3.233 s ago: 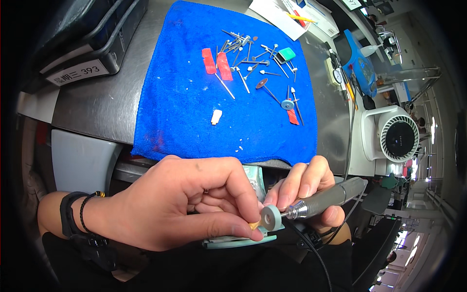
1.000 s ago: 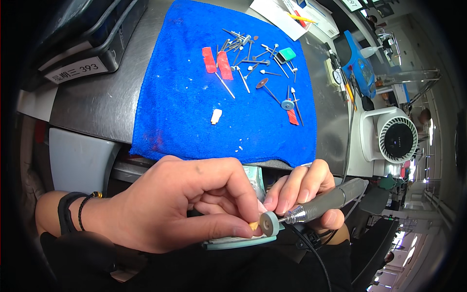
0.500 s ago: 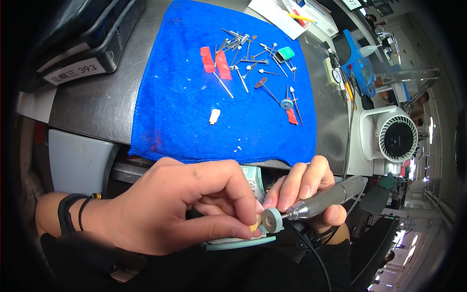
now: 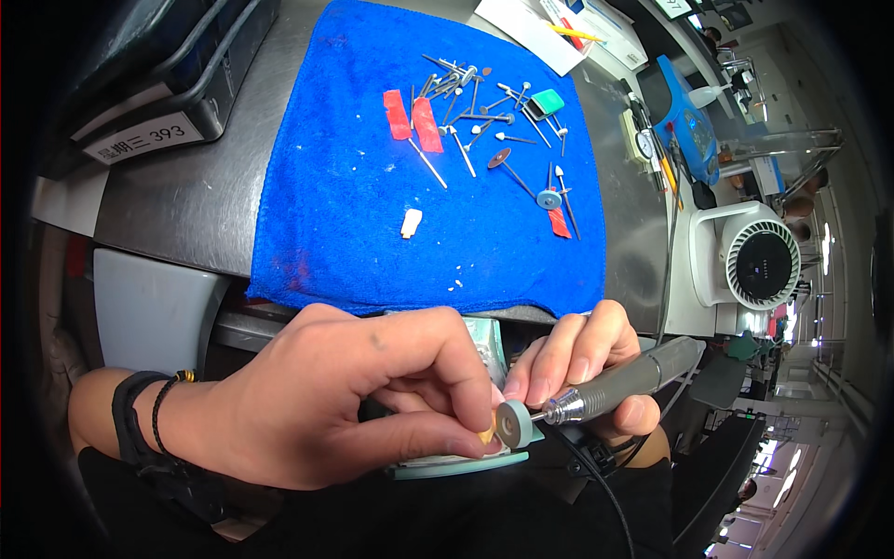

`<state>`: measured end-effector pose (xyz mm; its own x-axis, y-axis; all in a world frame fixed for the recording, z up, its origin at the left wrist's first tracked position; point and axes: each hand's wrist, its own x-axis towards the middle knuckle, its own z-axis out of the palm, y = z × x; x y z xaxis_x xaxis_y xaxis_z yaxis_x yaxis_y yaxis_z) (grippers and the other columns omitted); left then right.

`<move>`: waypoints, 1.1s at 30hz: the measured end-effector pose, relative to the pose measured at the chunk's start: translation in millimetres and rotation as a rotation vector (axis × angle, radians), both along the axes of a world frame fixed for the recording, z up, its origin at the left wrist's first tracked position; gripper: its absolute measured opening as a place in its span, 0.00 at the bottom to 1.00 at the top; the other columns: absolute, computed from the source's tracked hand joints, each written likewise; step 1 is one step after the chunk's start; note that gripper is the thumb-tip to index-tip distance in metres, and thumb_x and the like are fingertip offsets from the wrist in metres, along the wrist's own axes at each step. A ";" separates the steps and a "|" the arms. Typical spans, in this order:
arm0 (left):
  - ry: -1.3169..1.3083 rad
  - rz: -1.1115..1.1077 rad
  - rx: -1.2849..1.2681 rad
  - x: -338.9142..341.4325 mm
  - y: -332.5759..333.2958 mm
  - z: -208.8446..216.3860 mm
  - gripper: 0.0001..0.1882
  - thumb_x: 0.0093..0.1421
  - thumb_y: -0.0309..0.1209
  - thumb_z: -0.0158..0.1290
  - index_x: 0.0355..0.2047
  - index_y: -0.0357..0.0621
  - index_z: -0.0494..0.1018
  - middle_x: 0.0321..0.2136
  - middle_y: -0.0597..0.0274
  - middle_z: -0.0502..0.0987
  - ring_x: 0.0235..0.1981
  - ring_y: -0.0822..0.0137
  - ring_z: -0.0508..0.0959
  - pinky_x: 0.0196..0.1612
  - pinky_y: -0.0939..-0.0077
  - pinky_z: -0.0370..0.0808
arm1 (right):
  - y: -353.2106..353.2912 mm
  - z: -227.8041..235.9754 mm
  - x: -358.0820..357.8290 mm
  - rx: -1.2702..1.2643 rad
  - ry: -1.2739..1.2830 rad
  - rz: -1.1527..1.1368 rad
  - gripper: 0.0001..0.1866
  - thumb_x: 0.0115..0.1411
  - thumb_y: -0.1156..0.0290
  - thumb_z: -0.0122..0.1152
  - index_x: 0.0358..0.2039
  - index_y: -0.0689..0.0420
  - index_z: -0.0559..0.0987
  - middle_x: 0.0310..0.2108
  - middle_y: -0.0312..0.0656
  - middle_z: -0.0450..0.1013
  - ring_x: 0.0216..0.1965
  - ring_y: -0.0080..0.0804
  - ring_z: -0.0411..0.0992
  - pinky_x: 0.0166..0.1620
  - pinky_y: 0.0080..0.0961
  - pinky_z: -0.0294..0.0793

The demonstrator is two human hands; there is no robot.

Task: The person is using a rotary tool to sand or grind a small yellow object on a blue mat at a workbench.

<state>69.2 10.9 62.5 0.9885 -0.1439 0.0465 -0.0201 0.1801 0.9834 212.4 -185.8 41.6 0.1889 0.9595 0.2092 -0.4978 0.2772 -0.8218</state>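
My left hand (image 4: 363, 401) is closed, pinching a small yellowish piece (image 4: 487, 434) between thumb and fingers; most of it is hidden. In my right hand (image 4: 582, 359) is a grey rotary handpiece (image 4: 624, 382), its collet pointing left. A pale green grinding wheel (image 4: 513, 425) spans its tip, right against or just beside the yellowish piece; actual contact cannot be made out. Under both hands shows part of a light green tray (image 4: 461, 467). Several burs and mounted points (image 4: 480, 118) lie on the blue towel (image 4: 345, 224) beyond, with a small white piece (image 4: 411, 223) nearer me.
Black bins (image 4: 177, 84) stand at the left on the metal bench (image 4: 177, 210). To the right are a white fan (image 4: 745, 256), a blue device (image 4: 687, 121) and a dial gauge (image 4: 644, 144). A cable (image 4: 605, 494) hangs below the handpiece.
The grinding wheel has shifted slightly left and up, and its face is turned a little differently. Both hands keep nearly the same place and hold.
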 end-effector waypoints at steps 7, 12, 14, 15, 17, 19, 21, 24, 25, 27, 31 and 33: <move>-0.095 0.021 0.103 1.1 1.0 0.7 0.10 0.50 0.23 0.59 0.29 0.39 0.68 0.32 0.52 0.77 0.33 0.70 0.80 0.36 0.82 0.77 | 0.1 -1.0 0.5 -0.004 0.020 -0.005 0.18 0.55 0.60 0.55 0.38 0.60 0.64 0.38 0.56 0.67 0.47 0.52 0.68 0.51 0.49 0.67; -0.106 0.030 0.105 0.9 0.0 0.8 0.09 0.51 0.24 0.59 0.29 0.39 0.68 0.32 0.52 0.78 0.33 0.69 0.80 0.36 0.82 0.77 | -0.5 0.1 0.9 -0.017 -0.016 -0.001 0.18 0.54 0.60 0.55 0.37 0.60 0.64 0.38 0.56 0.68 0.46 0.52 0.69 0.51 0.49 0.67; -0.110 0.031 0.104 0.7 -0.3 0.6 0.09 0.51 0.24 0.59 0.29 0.39 0.68 0.32 0.52 0.78 0.33 0.69 0.80 0.36 0.81 0.77 | -0.6 0.4 0.8 -0.015 -0.013 -0.002 0.18 0.54 0.61 0.55 0.37 0.60 0.64 0.38 0.56 0.68 0.46 0.52 0.69 0.51 0.49 0.67; -0.107 0.034 0.094 0.8 -0.6 0.3 0.09 0.51 0.24 0.59 0.29 0.39 0.68 0.32 0.52 0.78 0.33 0.69 0.80 0.35 0.81 0.77 | -0.7 0.5 0.8 -0.012 -0.010 -0.003 0.18 0.54 0.61 0.55 0.38 0.60 0.64 0.38 0.56 0.68 0.46 0.52 0.69 0.51 0.49 0.67; -0.103 0.040 0.084 0.6 -0.8 -0.1 0.09 0.51 0.24 0.59 0.29 0.39 0.68 0.32 0.52 0.78 0.33 0.69 0.80 0.35 0.81 0.77 | -0.5 -0.3 0.6 -0.011 -0.007 -0.001 0.18 0.54 0.61 0.55 0.38 0.60 0.64 0.38 0.56 0.68 0.46 0.52 0.69 0.51 0.49 0.67; -0.108 0.039 0.094 1.0 -0.8 0.1 0.09 0.51 0.24 0.59 0.28 0.39 0.68 0.31 0.52 0.78 0.33 0.69 0.80 0.35 0.81 0.77 | -0.4 -1.1 0.7 -0.009 -0.005 0.000 0.18 0.54 0.61 0.55 0.38 0.60 0.64 0.38 0.56 0.68 0.46 0.52 0.69 0.51 0.49 0.67; -0.108 0.035 0.104 0.4 -0.4 0.8 0.09 0.51 0.24 0.59 0.28 0.39 0.68 0.31 0.52 0.78 0.32 0.69 0.80 0.35 0.81 0.78 | -0.3 -1.8 0.9 0.025 -0.002 0.008 0.18 0.54 0.62 0.55 0.38 0.60 0.64 0.38 0.56 0.68 0.46 0.52 0.69 0.51 0.49 0.67; -0.110 0.040 0.114 -0.3 -0.4 -0.6 0.09 0.51 0.24 0.59 0.28 0.39 0.68 0.31 0.53 0.78 0.32 0.70 0.80 0.35 0.81 0.77 | 1.1 -3.6 0.4 0.022 0.021 0.002 0.18 0.54 0.62 0.55 0.38 0.60 0.64 0.38 0.56 0.68 0.46 0.53 0.69 0.51 0.49 0.67; -0.116 0.042 0.112 0.1 -0.4 -0.4 0.09 0.51 0.24 0.59 0.28 0.39 0.68 0.31 0.53 0.78 0.32 0.70 0.80 0.35 0.82 0.77 | 1.0 -2.8 0.6 0.022 0.020 0.001 0.18 0.54 0.62 0.55 0.38 0.60 0.64 0.38 0.56 0.68 0.46 0.53 0.69 0.51 0.49 0.67; -0.116 0.041 0.110 0.8 -0.5 0.5 0.09 0.51 0.24 0.59 0.28 0.39 0.68 0.31 0.53 0.78 0.32 0.70 0.80 0.35 0.82 0.77 | 0.5 -1.4 1.1 0.018 -0.008 0.013 0.18 0.54 0.62 0.55 0.38 0.60 0.64 0.38 0.56 0.68 0.46 0.53 0.69 0.51 0.49 0.67; -0.084 0.018 0.121 1.0 0.7 2.6 0.09 0.50 0.24 0.59 0.27 0.40 0.68 0.31 0.53 0.78 0.33 0.70 0.80 0.36 0.81 0.77 | -0.7 0.1 0.3 0.016 -0.023 0.006 0.19 0.54 0.60 0.56 0.38 0.60 0.64 0.38 0.56 0.68 0.46 0.53 0.69 0.50 0.48 0.68; -0.103 0.001 0.128 0.6 2.1 2.2 0.09 0.51 0.22 0.59 0.28 0.38 0.68 0.31 0.52 0.78 0.34 0.69 0.80 0.37 0.80 0.77 | -0.2 -2.6 -2.3 0.051 0.057 -0.047 0.21 0.55 0.57 0.56 0.38 0.60 0.64 0.37 0.56 0.67 0.44 0.52 0.69 0.48 0.47 0.70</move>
